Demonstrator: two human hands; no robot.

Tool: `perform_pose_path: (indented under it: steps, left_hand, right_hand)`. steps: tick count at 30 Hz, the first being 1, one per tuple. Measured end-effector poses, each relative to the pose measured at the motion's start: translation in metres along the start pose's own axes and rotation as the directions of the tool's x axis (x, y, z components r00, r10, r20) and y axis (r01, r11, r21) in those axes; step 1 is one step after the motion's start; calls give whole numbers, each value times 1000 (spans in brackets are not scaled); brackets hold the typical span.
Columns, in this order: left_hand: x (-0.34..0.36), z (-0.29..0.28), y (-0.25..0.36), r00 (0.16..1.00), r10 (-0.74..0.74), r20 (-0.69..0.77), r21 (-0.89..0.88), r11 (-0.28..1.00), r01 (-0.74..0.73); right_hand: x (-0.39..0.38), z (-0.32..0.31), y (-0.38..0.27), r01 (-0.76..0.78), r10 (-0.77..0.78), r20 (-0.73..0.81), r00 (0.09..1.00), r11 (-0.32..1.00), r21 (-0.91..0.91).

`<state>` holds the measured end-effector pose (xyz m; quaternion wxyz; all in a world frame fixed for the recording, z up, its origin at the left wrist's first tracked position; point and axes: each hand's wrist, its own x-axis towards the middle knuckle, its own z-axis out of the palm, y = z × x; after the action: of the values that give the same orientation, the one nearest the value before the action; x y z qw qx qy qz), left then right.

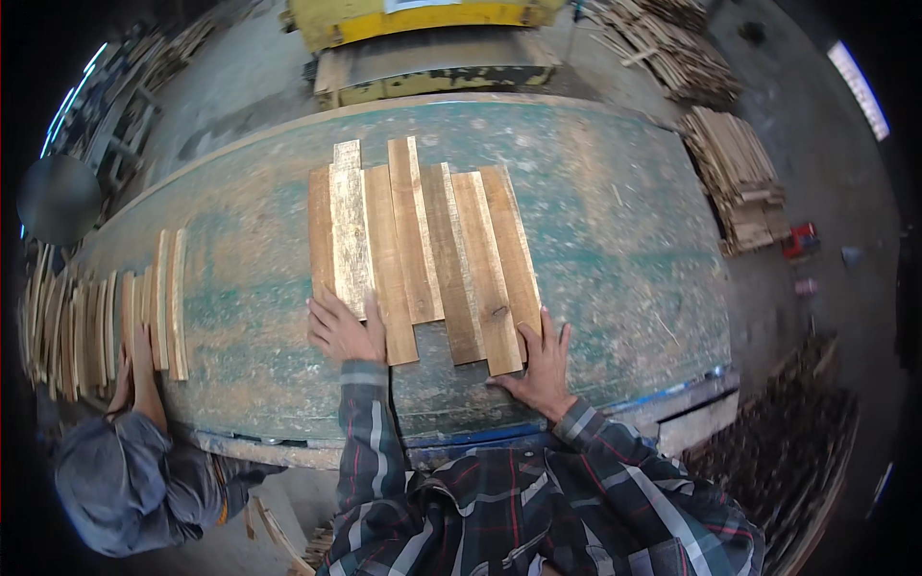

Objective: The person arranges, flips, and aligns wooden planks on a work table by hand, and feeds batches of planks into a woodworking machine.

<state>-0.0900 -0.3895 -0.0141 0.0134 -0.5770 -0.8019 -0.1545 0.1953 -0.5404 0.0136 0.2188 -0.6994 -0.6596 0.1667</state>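
Several thin wooden boards lie side by side on a worn green worktable, their ends staggered. The one near the left is pale and rough-faced. My left hand rests palm down at the near end of the leftmost boards, fingers spread and touching them. My right hand lies at the near right end of the group, thumb and fingers apart, touching the rightmost boards.
At left, a co-worker in a cap has both hands on a row of narrow strips. Stacked boards stand beside the table at right and farther back. Yellow machinery stands beyond the far edge.
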Motion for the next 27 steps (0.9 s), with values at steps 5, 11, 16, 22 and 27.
perform_pose_path:
  steps: [5, 11, 16, 22, 27]
  left_hand:
    - [-83, -32, 11, 795, 580, 179, -59, 812, -580]
    - [-56, 0, 19, 703, 698, 137, -11, 711, -703]
    - [-8, 10, 45, 771, 587, 247, 33, 791, -612]
    - [-11, -5, 13, 878, 474, 66, -8, 880, -475]
    - [-7, -1, -41, 916, 394, 79, 36, 917, -397]
  right_hand:
    - [-3, -9, 17, -24, 20, -66, 998, 998, -55]
    - [28, -2, 15, 2, -17, -152, 988, 995, -97]
    - [66, 9, 18, -59, 39, -217, 975, 995, -86]
    - [92, 3, 31, -219, 203, -225, 953, 975, -47]
    - [90, 0, 18, -137, 105, -187, 977, 976, -169]
